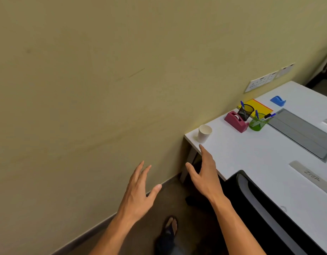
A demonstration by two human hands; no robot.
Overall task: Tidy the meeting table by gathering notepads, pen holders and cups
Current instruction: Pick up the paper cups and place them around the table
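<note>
Your table carries the clutter at its wall-side corner: yellow notepad, pink tape dispenser, black mesh holder, green holder, and paper cup nearest the edge. Both hands are empty with fingers spread, right hand just short of the cup, left hand off the table, probably for a two-handed gather; the black chair crowds your right side

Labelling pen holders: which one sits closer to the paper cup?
The black mesh pen holder, just behind the pink tape dispenser. The green translucent pen holder stands farther right of the paper cup.
</note>
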